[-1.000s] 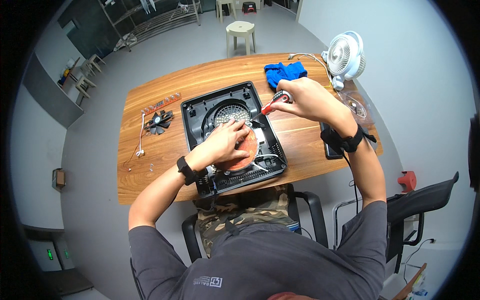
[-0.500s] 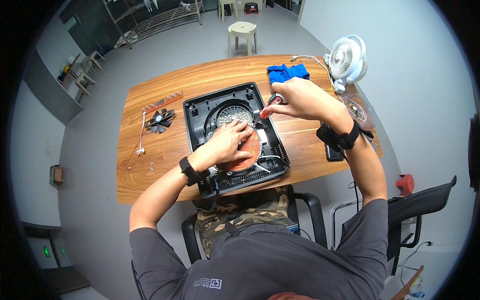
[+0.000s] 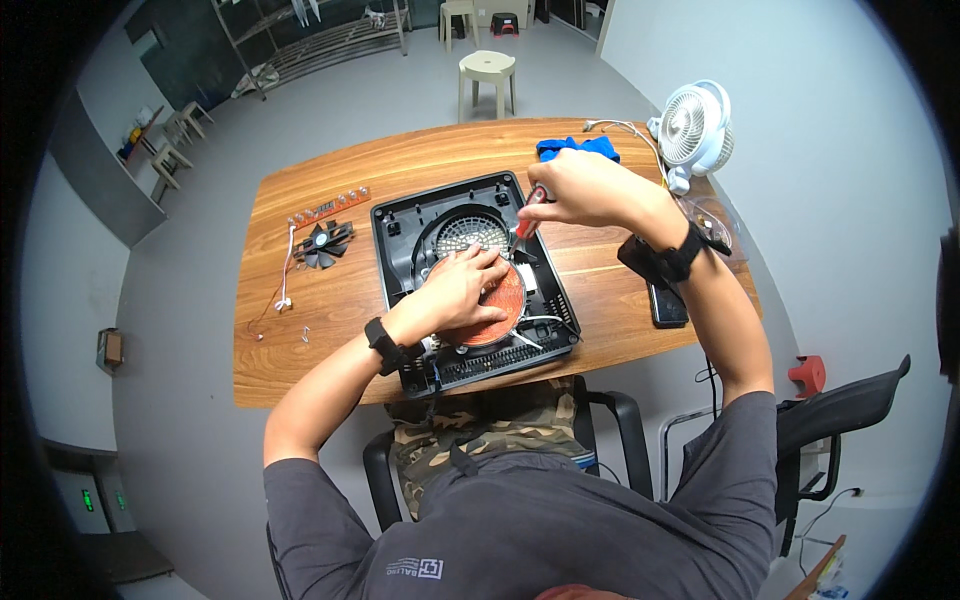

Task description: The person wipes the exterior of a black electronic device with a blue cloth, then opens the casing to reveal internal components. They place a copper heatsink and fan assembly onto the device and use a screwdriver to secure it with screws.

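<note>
In front of me on the table lies the opened black plastic housing [image 3: 405, 215] of what looks like an induction cooker. A round copper-coloured coil [image 3: 511, 298] sits in its middle. My left hand [image 3: 462, 288] rests flat on the coil with its fingers spread. At the coil's far right edge, a red and dark screwdriver [image 3: 530, 216] points down, its handle in my closed right hand [image 3: 588, 186]. Its tip is close to my left fingertips; exactly what it touches is too small to tell. White wires [image 3: 527, 338] run from the coil's near right side.
Left of the housing lie a small black fan [image 3: 324, 243] and a narrow circuit board [image 3: 330, 207] with a white cable. A blue cloth [image 3: 578, 149], a white desk fan [image 3: 692, 130] and a dark phone [image 3: 667, 306] are on the right. The wooden table's near edge [image 3: 330, 402] is before my lap.
My right hand has shifted a little to the left, and the screwdriver stands more upright. My left hand stays on the coil. The whole view has tipped slightly.
</note>
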The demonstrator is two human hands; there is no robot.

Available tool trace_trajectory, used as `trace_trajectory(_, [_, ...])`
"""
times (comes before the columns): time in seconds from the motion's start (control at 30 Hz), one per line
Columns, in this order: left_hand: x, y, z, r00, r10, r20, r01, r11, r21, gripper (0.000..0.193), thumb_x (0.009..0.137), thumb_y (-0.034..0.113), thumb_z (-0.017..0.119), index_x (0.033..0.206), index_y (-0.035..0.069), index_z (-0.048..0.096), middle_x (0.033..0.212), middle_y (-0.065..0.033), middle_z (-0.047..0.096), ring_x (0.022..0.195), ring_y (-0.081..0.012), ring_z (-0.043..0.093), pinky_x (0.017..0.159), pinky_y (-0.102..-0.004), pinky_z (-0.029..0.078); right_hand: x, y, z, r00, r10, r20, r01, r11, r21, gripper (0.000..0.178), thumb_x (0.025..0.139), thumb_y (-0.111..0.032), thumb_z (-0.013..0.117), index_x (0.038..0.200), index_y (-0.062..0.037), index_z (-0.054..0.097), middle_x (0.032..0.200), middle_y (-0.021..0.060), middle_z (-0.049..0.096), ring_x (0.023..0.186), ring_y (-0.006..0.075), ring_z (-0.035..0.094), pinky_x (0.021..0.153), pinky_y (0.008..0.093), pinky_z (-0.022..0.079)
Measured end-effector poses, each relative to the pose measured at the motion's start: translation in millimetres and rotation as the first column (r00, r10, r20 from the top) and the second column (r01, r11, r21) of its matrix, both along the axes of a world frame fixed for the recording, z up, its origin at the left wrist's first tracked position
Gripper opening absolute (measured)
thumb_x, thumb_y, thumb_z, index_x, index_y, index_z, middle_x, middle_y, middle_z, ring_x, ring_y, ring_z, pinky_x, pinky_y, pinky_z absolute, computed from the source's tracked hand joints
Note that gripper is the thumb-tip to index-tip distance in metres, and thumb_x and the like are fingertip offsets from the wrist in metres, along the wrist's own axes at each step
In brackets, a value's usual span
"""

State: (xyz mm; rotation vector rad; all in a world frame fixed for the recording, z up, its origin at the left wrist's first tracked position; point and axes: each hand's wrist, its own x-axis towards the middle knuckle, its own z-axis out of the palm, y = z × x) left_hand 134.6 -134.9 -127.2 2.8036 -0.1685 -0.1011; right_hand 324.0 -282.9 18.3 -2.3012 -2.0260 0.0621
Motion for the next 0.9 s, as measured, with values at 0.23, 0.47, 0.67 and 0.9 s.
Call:
trace_trajectory(0.23, [-1.3, -0.2, -1.1, 1.0, -0.001, 0.025, 0.001, 1.0, -0.003, 0.078, 0.083, 0.047, 0.079, 0.144, 0.005, 0.053, 0.158, -0.0224, 0.04, 0.145, -0.0478, 0.036, 0.118, -0.0534, 0.034, 1.2, 29.6, -7.7, 0.999, 0.033, 0.032, -0.033, 0.999, 0.0, 0.063, 0.091, -0.056, 0.067, 0.07, 0.004, 0.069, 0.069, 0.0265, 0.066, 0.068, 0.0447, 0.067, 0.065, 0.0489, 0.057])
trace_trajectory(0.47, [-3.6, 2.6, 0.0, 0.998, -0.014, 0.059, 0.017, 0.999, -0.041, 0.075, 0.085, 0.046, 0.078, 0.142, 0.004, 0.055, 0.156, -0.0242, 0.042, 0.145, -0.0464, 0.036, 0.12, -0.051, 0.033, -9.1, 24.0, 1.9, 0.996, -0.074, 0.056, 0.077, 0.996, -0.038, 0.06, 0.09, -0.054, 0.07, 0.077, 0.0043, 0.074, 0.076, 0.026, 0.07, 0.076, 0.0436, 0.07, 0.071, 0.0488, 0.058])
trace_trajectory(0.67, [17.2, 15.3, 30.9, 0.948, 0.154, 0.28, -0.062, 0.948, -0.312, 0.04, 0.088, 0.025, 0.079, 0.115, -0.003, 0.068, 0.112, -0.017, 0.07, 0.106, -0.0295, 0.07, 0.094, -0.0389, 0.056, -6.5, 18.1, -11.4, 0.991, -0.051, 0.125, 0.043, 0.997, 0.065, 0.069, 0.092, -0.061, 0.062, 0.068, 0.0034, 0.069, 0.066, 0.0249, 0.065, 0.065, 0.0422, 0.068, 0.06, 0.0478, 0.057])
trace_trajectory(0.9, [54.6, 7.3, 39.0, 0.89, 0.367, 0.27, -0.091, 0.724, -0.684, 0.03, 0.086, 0.006, 0.08, 0.11, -0.002, 0.064, 0.095, -0.0108, 0.076, 0.087, -0.0139, 0.074, 0.078, -0.0288, 0.06, -24.5, 22.9, -0.1, 0.989, -0.139, 0.053, 0.139, 0.99, -0.004, 0.052, 0.089, -0.049, 0.067, 0.08, 0.0022, 0.075, 0.078, 0.0239, 0.072, 0.079, 0.0383, 0.073, 0.072, 0.0454, 0.059])
